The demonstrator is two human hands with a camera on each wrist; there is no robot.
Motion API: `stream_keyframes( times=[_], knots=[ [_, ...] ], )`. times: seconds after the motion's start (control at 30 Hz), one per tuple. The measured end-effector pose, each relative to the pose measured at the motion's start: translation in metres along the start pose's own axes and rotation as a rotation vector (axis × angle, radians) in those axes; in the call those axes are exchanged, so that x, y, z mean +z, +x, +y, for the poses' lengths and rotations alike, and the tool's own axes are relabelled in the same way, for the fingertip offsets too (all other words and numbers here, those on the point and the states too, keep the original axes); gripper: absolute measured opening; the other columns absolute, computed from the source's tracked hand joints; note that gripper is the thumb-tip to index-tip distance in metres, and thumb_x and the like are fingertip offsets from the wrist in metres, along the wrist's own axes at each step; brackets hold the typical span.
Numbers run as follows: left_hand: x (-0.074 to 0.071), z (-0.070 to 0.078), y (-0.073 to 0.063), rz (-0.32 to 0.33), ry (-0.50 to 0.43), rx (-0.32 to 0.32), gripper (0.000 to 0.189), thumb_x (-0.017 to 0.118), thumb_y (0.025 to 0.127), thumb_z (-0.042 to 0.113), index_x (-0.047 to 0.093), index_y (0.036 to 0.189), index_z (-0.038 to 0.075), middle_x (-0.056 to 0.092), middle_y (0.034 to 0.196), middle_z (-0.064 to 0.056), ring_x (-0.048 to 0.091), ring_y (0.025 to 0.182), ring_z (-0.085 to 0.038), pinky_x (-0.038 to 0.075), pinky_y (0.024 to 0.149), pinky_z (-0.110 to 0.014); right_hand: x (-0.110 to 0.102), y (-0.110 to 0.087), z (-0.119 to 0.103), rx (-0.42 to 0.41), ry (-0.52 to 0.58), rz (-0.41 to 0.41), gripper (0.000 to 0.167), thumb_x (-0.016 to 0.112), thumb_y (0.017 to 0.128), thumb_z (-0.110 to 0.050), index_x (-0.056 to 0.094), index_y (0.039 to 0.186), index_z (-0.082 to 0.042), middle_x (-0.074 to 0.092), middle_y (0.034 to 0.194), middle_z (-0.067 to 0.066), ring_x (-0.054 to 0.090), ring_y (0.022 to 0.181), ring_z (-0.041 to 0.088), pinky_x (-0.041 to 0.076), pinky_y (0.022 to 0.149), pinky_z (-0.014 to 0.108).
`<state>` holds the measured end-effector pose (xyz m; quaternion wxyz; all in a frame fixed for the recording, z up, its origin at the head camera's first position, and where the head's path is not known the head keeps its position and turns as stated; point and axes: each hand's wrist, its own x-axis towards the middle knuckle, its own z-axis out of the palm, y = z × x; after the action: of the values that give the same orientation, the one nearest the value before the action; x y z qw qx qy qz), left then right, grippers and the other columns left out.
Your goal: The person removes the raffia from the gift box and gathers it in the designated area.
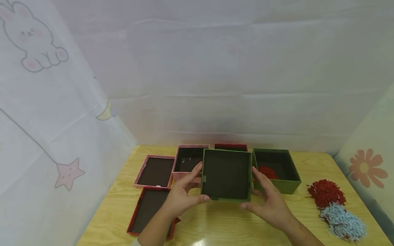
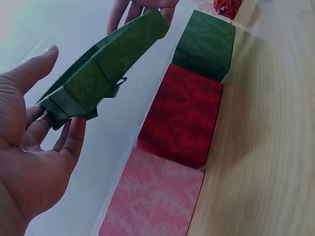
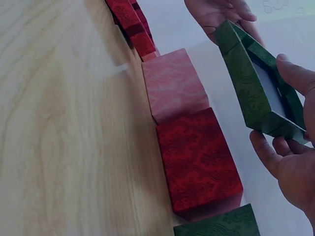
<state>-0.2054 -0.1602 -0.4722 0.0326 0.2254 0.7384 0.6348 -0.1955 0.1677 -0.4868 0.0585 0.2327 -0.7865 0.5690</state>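
A shallow green box lid (image 1: pixel 226 175) is held up above the table, its dark inside facing me. My left hand (image 1: pixel 184 195) grips its left side, thumb near the lower corner and fingers behind. On the opposite side my right hand (image 1: pixel 271 204) holds the lid with the fingers at the edge and underneath. In the left wrist view, a small loop and a dark green piece stick out from the outer face of the lid (image 2: pixel 101 69). Behind it to the right, an open green box (image 1: pixel 285 187) contains red shredded paper (image 1: pixel 267 172).
An open pink box (image 1: pixel 177 176) and a red box (image 1: pixel 231 146), partly hidden by the lid, stand at the back. A pink lid (image 1: pixel 155 171) and red lid (image 1: pixel 150 209) lie at left. Piles of red shreds (image 1: pixel 327 193) and light blue shreds (image 1: pixel 344 221) sit at right.
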Motion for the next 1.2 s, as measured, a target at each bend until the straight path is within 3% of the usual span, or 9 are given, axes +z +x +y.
stream_keyframes(
  times=[0.17,0.33,0.47,0.63,0.83,1.03,1.2],
  knots=[
    [-0.007,-0.001,-0.012,-0.015,0.039,-0.038,0.106,0.091,0.079,0.015,0.03,0.165,0.034,0.036,0.166,0.005,0.054,0.132,-0.026,0.048,0.109,-0.035,0.01,-0.004,0.002,0.076,0.012,-0.055,0.118,0.096,0.073,-0.024,0.024,0.166,-0.027,0.036,0.16,0.007,0.046,0.134,0.01,0.055,0.099,0.032],
    [-0.012,-0.004,-0.022,-0.026,0.052,-0.046,0.112,0.094,0.075,0.012,0.03,0.165,0.029,0.028,0.169,0.006,0.042,0.144,-0.023,0.05,0.106,-0.041,0.02,-0.008,0.004,0.087,0.006,-0.118,0.124,0.097,0.07,-0.028,0.019,0.168,-0.025,0.031,0.162,0.01,0.046,0.134,0.017,0.056,0.099,0.033],
    [-0.016,-0.005,-0.031,-0.029,0.076,-0.091,0.113,0.095,0.074,0.014,0.03,0.165,0.031,0.026,0.169,0.011,0.04,0.145,-0.02,0.051,0.105,-0.042,0.026,-0.011,0.005,0.109,0.009,-0.17,0.129,0.097,0.068,-0.03,0.016,0.168,-0.023,0.028,0.163,0.013,0.043,0.133,0.021,0.055,0.1,0.036],
    [-0.02,-0.009,-0.043,-0.015,0.105,-0.147,0.113,0.096,0.074,0.018,0.031,0.164,0.034,0.03,0.168,0.009,0.054,0.132,-0.023,0.052,0.103,-0.034,0.034,-0.013,0.007,0.155,0.018,-0.232,0.134,0.098,0.066,-0.032,0.013,0.168,-0.025,0.024,0.165,0.016,0.043,0.133,0.028,0.053,0.102,0.036],
    [-0.024,-0.014,-0.059,-0.021,0.114,-0.19,0.112,0.096,0.075,0.025,0.03,0.164,0.034,0.032,0.167,0.002,0.064,0.118,-0.028,0.054,0.098,-0.029,0.044,-0.017,0.012,0.14,-0.012,-0.268,0.13,0.098,0.069,-0.031,0.015,0.168,-0.016,0.03,0.16,0.017,0.05,0.126,0.027,0.056,0.098,0.032],
    [-0.023,-0.021,-0.072,-0.032,0.136,-0.206,0.109,0.093,0.078,0.026,0.027,0.166,0.03,0.026,0.169,-0.006,0.069,0.108,-0.028,0.059,0.089,-0.037,0.051,-0.021,0.015,0.139,-0.009,-0.271,0.121,0.097,0.073,-0.02,0.02,0.167,-0.012,0.039,0.154,0.015,0.056,0.121,0.023,0.057,0.094,0.03],
    [-0.023,-0.028,-0.08,-0.043,0.121,-0.204,0.11,0.092,0.079,0.024,0.026,0.166,0.026,0.025,0.169,-0.013,0.071,0.106,-0.027,0.06,0.088,-0.044,0.054,-0.025,0.018,0.142,0.021,-0.299,0.118,0.095,0.076,-0.024,0.021,0.166,-0.01,0.037,0.156,0.017,0.059,0.119,0.02,0.057,0.094,0.029]
  ],
)
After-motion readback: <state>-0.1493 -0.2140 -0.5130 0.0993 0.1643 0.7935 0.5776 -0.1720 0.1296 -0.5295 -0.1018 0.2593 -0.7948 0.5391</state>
